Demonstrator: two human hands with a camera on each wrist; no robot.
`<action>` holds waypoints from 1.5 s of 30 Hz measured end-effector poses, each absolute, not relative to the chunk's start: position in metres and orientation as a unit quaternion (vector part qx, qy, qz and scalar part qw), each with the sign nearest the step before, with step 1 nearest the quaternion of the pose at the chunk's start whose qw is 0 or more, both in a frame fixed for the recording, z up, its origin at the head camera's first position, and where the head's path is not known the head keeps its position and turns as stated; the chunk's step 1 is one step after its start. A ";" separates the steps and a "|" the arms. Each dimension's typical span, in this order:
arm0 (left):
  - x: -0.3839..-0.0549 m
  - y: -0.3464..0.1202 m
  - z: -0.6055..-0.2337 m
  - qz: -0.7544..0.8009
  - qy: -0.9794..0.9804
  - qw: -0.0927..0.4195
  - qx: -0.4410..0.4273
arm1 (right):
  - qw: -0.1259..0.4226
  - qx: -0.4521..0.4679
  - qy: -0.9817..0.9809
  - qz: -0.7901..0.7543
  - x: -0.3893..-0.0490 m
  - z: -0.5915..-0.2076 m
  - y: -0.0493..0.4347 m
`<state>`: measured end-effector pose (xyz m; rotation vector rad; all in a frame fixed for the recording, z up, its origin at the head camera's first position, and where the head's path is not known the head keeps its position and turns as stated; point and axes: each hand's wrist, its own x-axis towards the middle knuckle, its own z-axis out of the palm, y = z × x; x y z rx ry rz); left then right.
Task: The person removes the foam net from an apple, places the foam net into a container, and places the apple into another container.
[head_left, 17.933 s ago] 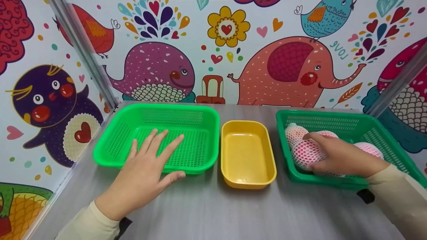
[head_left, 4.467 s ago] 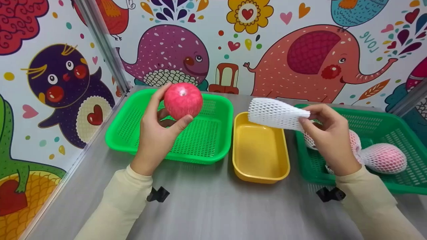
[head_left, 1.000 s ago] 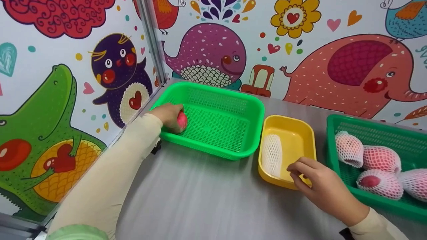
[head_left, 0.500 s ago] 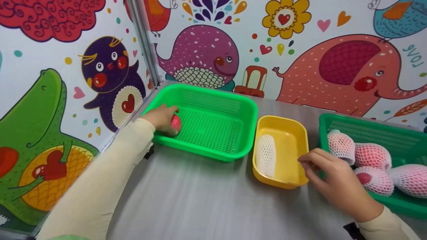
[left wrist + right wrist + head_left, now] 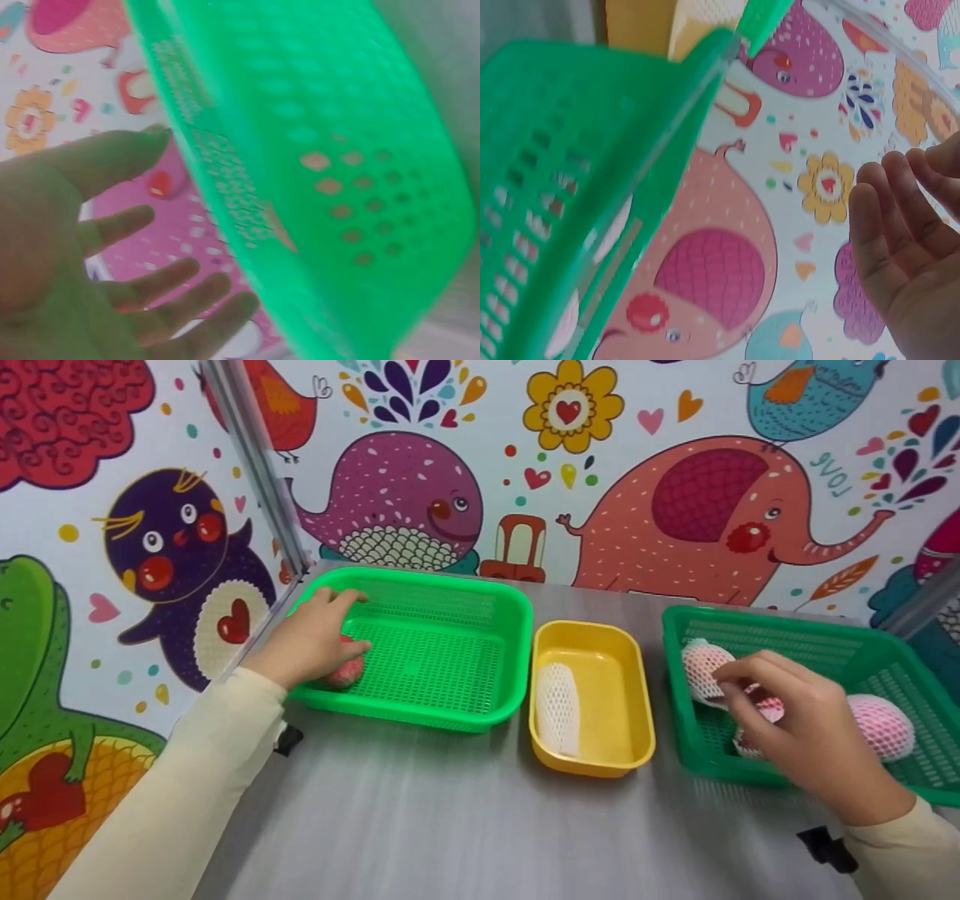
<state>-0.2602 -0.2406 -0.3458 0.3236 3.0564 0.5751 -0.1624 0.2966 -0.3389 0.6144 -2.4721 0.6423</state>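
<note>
A bare red apple (image 5: 349,672) lies at the left end of the bright green basket (image 5: 480,726). Just above it, my left hand (image 5: 311,634) has its fingers apart and grips nothing; in the left wrist view, the spread left hand (image 5: 112,247) is beside the basket's rim (image 5: 225,180). My right hand (image 5: 814,727) hangs over the dark green basket (image 5: 757,619) with loosely bent fingers and holds nothing. Under and around it sit several apples in foam nets, including a netted apple (image 5: 705,669) at left and another netted apple (image 5: 881,727) at right.
Between the baskets stands a yellow tray (image 5: 611,697) with a white foam net (image 5: 557,709) lying along its left side. All three containers rest on a grey table (image 5: 465,817). Cartoon-printed walls (image 5: 637,405) close off the back and left.
Earlier, the right hand held the foam net pulled off the apple; it now lies in the tray. My left hand has let go of the apple and risen. My right hand has moved over the dark basket.
</note>
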 end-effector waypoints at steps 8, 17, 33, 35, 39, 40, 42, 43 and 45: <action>-0.222 -0.215 -0.329 0.224 0.952 -0.120 0.168 | 0.229 0.173 -0.933 0.218 -0.167 -0.339 0.326; -0.195 -0.183 -0.332 0.269 0.913 -0.200 0.231 | 0.025 0.031 -0.982 0.185 -0.188 -0.352 0.378; -0.161 -0.172 -0.341 0.284 0.883 -0.255 0.273 | -0.125 0.006 -0.970 0.209 -0.200 -0.381 0.421; -0.160 -0.170 -0.342 0.279 0.882 -0.257 0.279 | -0.125 0.012 -0.972 0.201 -0.201 -0.383 0.421; -0.159 -0.166 -0.345 0.278 0.886 -0.248 0.277 | -0.126 0.016 -0.974 0.190 -0.202 -0.386 0.421; -0.160 -0.165 -0.346 0.278 0.888 -0.243 0.275 | -0.123 0.018 -0.974 0.189 -0.202 -0.387 0.421; -0.160 -0.163 -0.348 0.277 0.891 -0.234 0.274 | -0.121 0.020 -0.975 0.187 -0.203 -0.388 0.419; -0.160 -0.162 -0.349 0.277 0.891 -0.231 0.274 | -0.120 0.019 -0.975 0.186 -0.203 -0.389 0.418; -0.160 -0.161 -0.351 0.277 0.892 -0.228 0.276 | -0.117 0.018 -0.975 0.187 -0.204 -0.390 0.417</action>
